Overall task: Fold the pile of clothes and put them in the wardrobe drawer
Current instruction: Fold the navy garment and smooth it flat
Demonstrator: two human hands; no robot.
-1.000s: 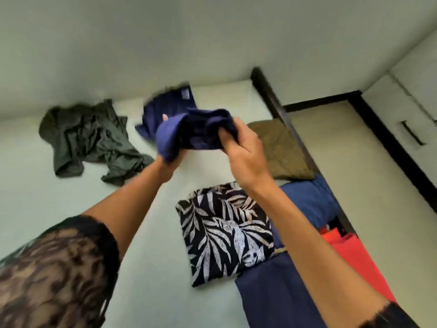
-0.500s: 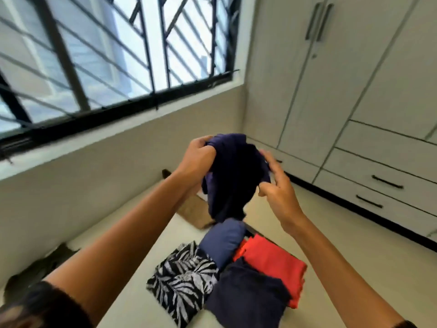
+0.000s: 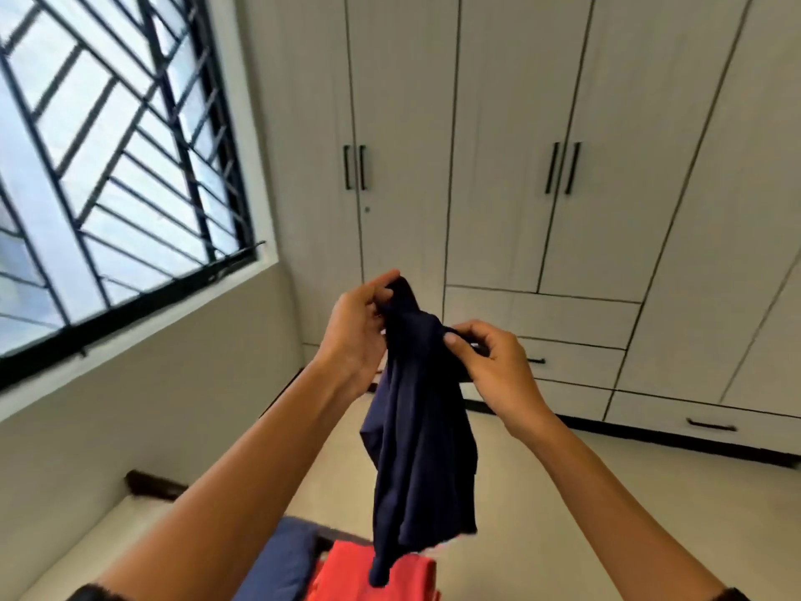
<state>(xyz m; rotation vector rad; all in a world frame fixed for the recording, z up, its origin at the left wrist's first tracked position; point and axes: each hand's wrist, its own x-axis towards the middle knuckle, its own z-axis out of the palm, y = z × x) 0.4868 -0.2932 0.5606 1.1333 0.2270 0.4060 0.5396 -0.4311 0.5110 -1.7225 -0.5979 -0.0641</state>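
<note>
Holding the navy garment up in the air in front of me, I am gripping it with both hands, well above the bed. My left hand is curling its fingers round the topmost bunch of cloth and pinching it tight, and it is sitting the higher of the two. My right hand is pinching another fold just beside it, thumb on the near side and fingers curled behind, so neither hand is open. The two hands are working close together, with only a narrow ridge of fabric between them.

The rest of the garment is hanging down in loose, crumpled folds between my forearms, and its lowest tip is dangling in front of the red garment. That red piece is lying folded at the bed's edge on the wardrobe side, touching the folded blue garment, which is sitting further in on the bed.

Ahead of me the wardrobe is filling the far wall, its tall doors shut, and the drawers under them are closed too, across the pale floor. The barred window is letting in daylight on my left.
</note>
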